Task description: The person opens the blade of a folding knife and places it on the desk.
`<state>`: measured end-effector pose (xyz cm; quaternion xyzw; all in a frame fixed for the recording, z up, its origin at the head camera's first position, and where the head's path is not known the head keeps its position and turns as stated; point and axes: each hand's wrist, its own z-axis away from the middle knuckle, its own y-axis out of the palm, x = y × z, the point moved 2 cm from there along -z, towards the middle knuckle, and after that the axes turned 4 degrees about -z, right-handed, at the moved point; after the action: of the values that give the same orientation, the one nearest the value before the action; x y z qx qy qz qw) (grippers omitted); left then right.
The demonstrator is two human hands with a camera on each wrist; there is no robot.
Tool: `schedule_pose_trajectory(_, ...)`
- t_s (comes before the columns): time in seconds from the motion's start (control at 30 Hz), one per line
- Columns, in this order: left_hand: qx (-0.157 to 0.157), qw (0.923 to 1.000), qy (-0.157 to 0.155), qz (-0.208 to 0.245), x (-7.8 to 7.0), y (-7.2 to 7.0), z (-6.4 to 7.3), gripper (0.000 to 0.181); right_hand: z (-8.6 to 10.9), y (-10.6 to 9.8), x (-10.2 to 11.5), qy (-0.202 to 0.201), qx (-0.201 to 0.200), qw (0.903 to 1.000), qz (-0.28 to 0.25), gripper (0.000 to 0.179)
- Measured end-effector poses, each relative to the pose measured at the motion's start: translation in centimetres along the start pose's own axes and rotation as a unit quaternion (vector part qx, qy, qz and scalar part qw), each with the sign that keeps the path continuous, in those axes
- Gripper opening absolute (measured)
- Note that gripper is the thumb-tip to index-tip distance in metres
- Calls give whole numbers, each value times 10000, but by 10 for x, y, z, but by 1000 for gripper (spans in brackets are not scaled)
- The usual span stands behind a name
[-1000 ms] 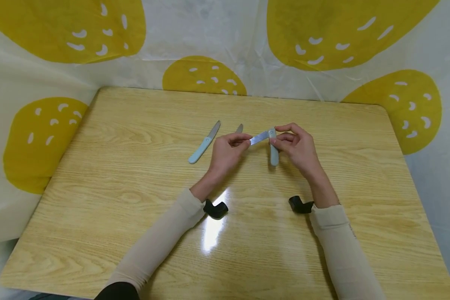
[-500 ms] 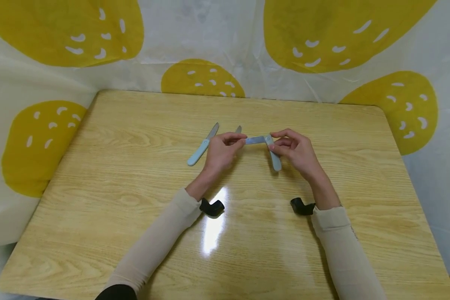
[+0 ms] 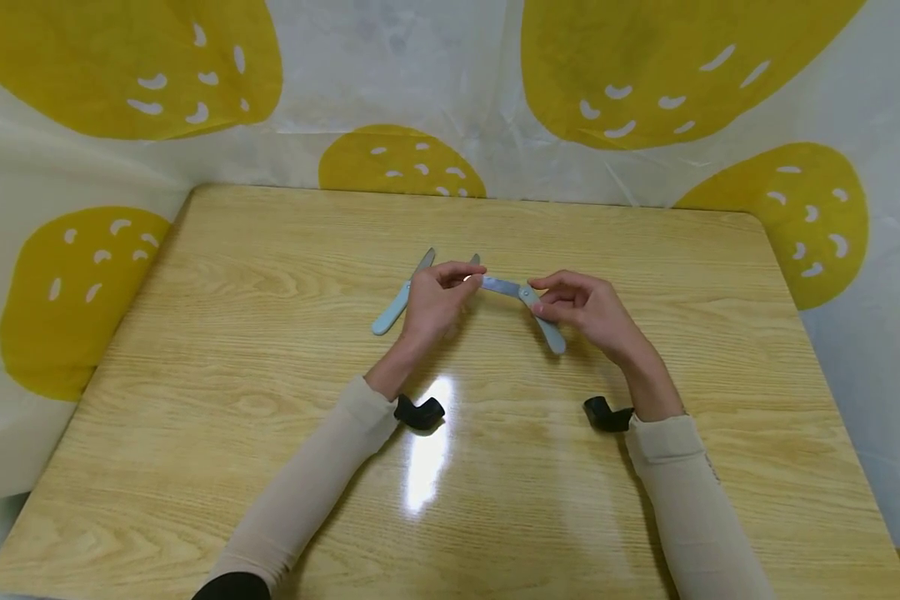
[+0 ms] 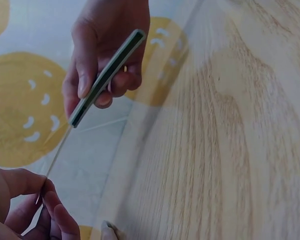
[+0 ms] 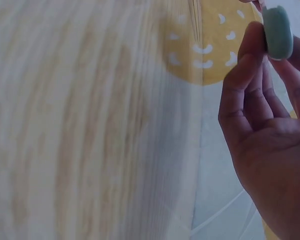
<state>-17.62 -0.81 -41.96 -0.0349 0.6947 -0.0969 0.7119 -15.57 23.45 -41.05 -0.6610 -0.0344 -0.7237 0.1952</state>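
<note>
A folding knife (image 3: 551,335) with a pale blue-green handle is held above the table, its blade (image 3: 501,286) swung partly out at a wide angle. My left hand (image 3: 431,308) pinches the blade near its tip. My right hand (image 3: 591,315) grips the handle near the pivot, fingers curled. In the left wrist view the handle (image 4: 109,75) shows its dark slot edge-on; the right wrist view has only its rounded end (image 5: 278,35). On the table, left of my left hand, lies a second, unfolded knife (image 3: 392,314). Behind that hand a third knife's blade tip (image 3: 476,257) peeks out, its handle hidden.
The wooden table (image 3: 232,400) spreads around both hands, with a bright reflection near its middle. A white curtain (image 3: 397,67) with yellow shapes hangs along the back and sides. Black wrist mounts (image 3: 420,414) stick out from both cuffs.
The held knife's blade has swung further out from its handle, widening the angle. My left hand has moved slightly left with the tip; the handle's lower end has tilted right.
</note>
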Motion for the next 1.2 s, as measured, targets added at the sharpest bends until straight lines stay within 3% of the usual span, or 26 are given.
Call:
schedule_pose_trajectory(0.57, -48, 9995, 26, 321, 1, 4, -4, 24, 1, 4, -2, 417, 592, 9950, 690, 38)
schedule_pose_trajectory(0.7, -70, 9994, 36, 339, 1, 5, -4, 24, 0, 6, -1, 340, 744, 9946, 638, 37)
schedule_pose_trajectory(0.9, -54, 9997, -4, 255, 1, 5, -3, 26, -5, 13, -2, 240, 1140, 9931, 143, 36)
schedule_pose_trajectory(1.2, 25, 9986, 129, 518, -4, 11, -2, 27, -7, 17, 2, 416, 917, 9946, 257, 29)
